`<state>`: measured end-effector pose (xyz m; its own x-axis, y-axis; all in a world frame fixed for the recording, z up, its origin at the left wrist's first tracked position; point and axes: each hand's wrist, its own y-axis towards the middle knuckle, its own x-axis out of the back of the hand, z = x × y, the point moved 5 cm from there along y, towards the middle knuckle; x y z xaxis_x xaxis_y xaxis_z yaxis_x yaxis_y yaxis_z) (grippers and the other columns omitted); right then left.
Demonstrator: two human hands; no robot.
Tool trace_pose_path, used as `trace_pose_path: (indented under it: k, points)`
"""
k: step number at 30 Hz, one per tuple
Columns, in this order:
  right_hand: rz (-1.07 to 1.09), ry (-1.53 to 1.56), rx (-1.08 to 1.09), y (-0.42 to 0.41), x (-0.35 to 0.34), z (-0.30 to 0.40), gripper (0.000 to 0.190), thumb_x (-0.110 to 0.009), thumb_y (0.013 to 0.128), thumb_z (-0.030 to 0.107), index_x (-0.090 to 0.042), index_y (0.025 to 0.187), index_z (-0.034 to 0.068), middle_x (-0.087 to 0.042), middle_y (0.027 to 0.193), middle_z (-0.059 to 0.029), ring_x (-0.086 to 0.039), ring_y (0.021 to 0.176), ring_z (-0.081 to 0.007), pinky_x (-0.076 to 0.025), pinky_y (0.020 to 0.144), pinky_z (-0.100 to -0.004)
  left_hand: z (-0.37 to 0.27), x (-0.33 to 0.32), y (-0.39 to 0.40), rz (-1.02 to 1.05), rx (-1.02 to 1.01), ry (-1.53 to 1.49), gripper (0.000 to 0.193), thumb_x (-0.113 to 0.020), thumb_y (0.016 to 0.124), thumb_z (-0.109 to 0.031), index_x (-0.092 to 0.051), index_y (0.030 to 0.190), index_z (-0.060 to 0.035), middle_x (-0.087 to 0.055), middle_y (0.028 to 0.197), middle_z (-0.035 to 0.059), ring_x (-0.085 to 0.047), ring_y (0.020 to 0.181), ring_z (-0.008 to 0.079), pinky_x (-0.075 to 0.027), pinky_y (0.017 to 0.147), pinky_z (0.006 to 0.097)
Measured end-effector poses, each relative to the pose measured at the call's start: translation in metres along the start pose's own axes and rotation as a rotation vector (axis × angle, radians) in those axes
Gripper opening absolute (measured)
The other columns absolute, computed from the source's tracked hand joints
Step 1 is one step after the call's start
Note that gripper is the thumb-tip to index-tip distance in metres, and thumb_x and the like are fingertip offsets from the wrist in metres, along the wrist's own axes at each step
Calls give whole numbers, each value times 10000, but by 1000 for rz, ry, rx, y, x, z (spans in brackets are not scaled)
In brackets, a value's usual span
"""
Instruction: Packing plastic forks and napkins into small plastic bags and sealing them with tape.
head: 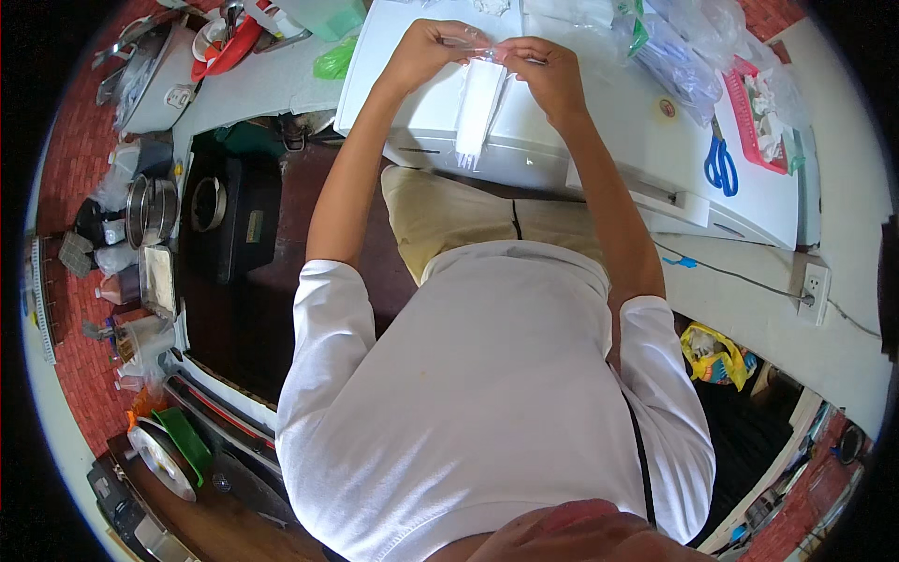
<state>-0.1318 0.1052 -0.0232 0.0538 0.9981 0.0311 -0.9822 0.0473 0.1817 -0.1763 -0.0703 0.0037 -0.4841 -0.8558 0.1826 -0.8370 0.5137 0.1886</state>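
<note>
A slim clear plastic packet (pixel 481 102) hangs over the front edge of a white chest freezer lid (pixel 597 98). Inside it are a folded white paper piece, likely a napkin, and what look like pale fork tines at the lower end. My left hand (pixel 427 57) pinches the packet's upper end from one side. From the other side, my right hand (pixel 548 74) grips the same end, its fingertips close to those of my left. The clear film bunches between both sets of fingers.
Blue-handled scissors (pixel 720 166) lie on the lid at right, by a pink plastic basket (pixel 739 121) holding crumpled white pieces. Clear bags of bluish-white items (pixel 674 70) fill the back right. A green plastic bag (pixel 336 60) sits left of the freezer. A cord (pixel 737 279) runs to a wall outlet (pixel 813 291).
</note>
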Motion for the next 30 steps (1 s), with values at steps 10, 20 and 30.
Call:
trace_pose_path:
  k: [10, 20, 30]
  points:
    - [56, -292, 349, -5, 2, -8, 131, -627, 847, 49, -755, 821, 67, -734, 869, -68, -676, 763, -148, -518, 696, -267, 15, -2, -11, -24, -160, 41, 208, -598, 851, 27, -736, 1001, -16, -696, 1097, 104, -656, 953, 187, -529, 835, 296]
    - [169, -384, 381, -8, 4, -1, 148, -614, 842, 26, -731, 929, 49, -722, 955, -78, -670, 811, -212, -526, 699, -286, 2, -51, -58, -322, -202, 599, 408, -766, 785, -130, -657, 1176, -92, -607, 1194, 135, -599, 1104, 292, -488, 923, 359]
    - [143, 18, -503, -161, 31, 4, 379, -659, 911, 150, -582, 1225, -47, -680, 1013, -86, -665, 882, -124, -523, 671, -234, 10, -49, -70, -364, -190, 527, 292, -748, 791, -94, -711, 1080, -76, -603, 1202, 122, -592, 1124, 277, -481, 932, 345]
